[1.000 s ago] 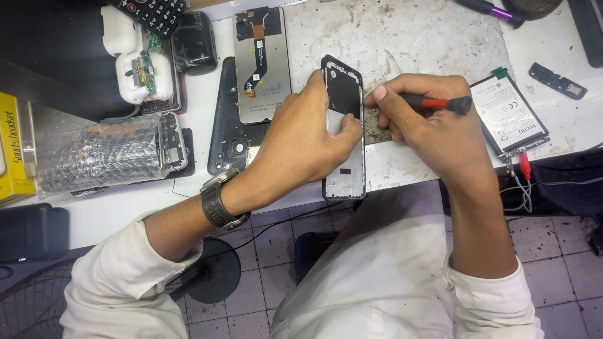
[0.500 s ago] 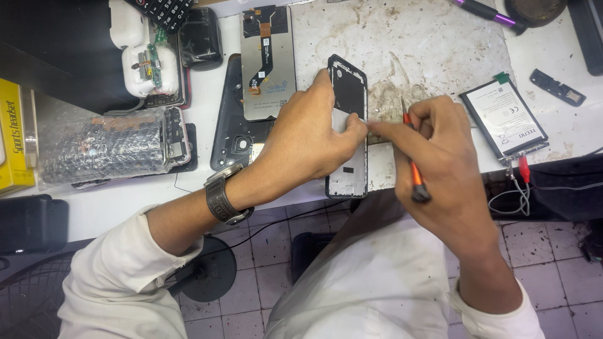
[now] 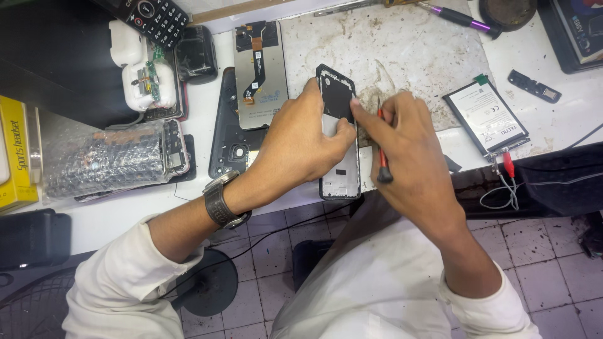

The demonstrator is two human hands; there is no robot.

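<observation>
An opened phone frame (image 3: pixel 340 182) lies lengthwise at the front edge of the worn work mat (image 3: pixel 414 50). My left hand (image 3: pixel 300 145) rests over its left side and pins it down, thumb on its middle. My right hand (image 3: pixel 408 157) grips a red-and-black screwdriver (image 3: pixel 381 154) in the fist, handle pointing toward me, while its index finger presses on the frame's upper part. A wristwatch (image 3: pixel 221 201) sits on my left wrist.
A phone display panel with flex cable (image 3: pixel 259 72) and a black back cover (image 3: pixel 227 135) lie left of the frame. A battery (image 3: pixel 487 119) with clipped wires lies right. Bubble-wrapped phone (image 3: pixel 107 157), yellow box (image 3: pixel 16 157), purple pen (image 3: pixel 461 19) and calculator (image 3: pixel 154 19) surround.
My right hand swung the screwdriver from lying level toward the right to standing along my palm, tip up. It also closed in on the frame. My left hand stayed holding it.
</observation>
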